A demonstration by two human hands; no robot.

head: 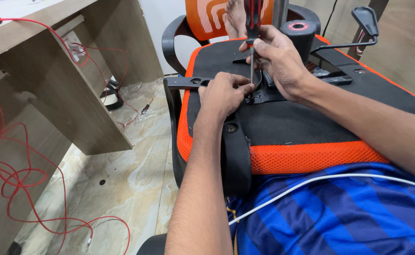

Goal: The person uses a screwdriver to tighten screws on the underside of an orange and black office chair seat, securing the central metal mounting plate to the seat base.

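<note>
Underneath the hands lies an upturned office chair seat (311, 123), black on its underside with an orange mesh edge, resting against the person's blue striped shirt (339, 212). Left of it stands a wooden desk (75, 89) with red wires (14, 174) trailing over the marble floor (122, 184). A black armrest bracket (233, 151) runs across the seat's near edge. The right hand (276, 59) is closed around a screwdriver (253, 28) with a red and black handle, held upright, its tip down at the metal plate (269, 97). The left hand (224, 94) pinches, fingers curled, at the shaft's tip; what it grips is too small to tell.
</note>
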